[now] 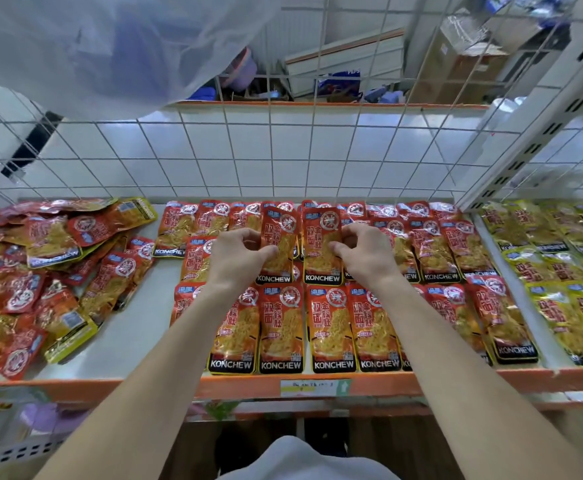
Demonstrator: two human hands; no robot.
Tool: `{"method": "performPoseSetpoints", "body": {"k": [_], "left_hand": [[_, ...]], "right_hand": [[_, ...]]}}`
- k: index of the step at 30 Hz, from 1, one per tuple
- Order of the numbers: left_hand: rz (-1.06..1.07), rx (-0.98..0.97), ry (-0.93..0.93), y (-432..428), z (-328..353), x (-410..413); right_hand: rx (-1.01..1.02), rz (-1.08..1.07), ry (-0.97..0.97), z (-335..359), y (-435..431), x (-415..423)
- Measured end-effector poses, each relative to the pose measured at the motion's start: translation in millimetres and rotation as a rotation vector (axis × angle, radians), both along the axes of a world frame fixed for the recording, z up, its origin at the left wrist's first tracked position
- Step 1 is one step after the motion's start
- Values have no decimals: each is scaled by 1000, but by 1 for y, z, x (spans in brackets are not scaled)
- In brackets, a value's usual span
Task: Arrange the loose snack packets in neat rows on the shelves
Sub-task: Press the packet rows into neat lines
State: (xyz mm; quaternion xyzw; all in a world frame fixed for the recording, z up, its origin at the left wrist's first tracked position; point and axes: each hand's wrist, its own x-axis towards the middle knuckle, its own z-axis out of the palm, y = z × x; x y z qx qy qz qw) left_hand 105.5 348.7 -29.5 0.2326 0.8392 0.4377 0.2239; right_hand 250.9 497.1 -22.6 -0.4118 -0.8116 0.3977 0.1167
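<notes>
Hands first: our left hand [238, 258] and right hand [362, 254] each pinch a packet above the shelf [127, 341], right of the loose pile [51, 271]. Left packet [278, 244] and right packet [321, 247] look light, slick and floppy, we judge; best held by their sealed edges.

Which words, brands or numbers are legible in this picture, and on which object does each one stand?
"KONCHEW": on the black band at the bottom of the red foil snack packets.
"双面": large characters on the same packets.
"辣": inside the round seal near their top.
Pale paper tag on the orange shelf edge: blurred, unreadable.
Yellow foil packets: print too blurred to read.
</notes>
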Motion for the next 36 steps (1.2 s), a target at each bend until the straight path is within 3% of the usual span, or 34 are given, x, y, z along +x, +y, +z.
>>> {"method": "performPoseSetpoints", "body": {"k": [24, 29, 36], "left_hand": [[-148, -212, 538, -8, -21, 13], [-266, -305, 571, -8, -21, 17], [-271, -318, 568, -4, -19, 19]], "right_hand": [[296, 66, -133, -28, -14, 6], [406, 251, -236, -28, -17, 8], [431, 244, -266, -30, -22, 8]]}}
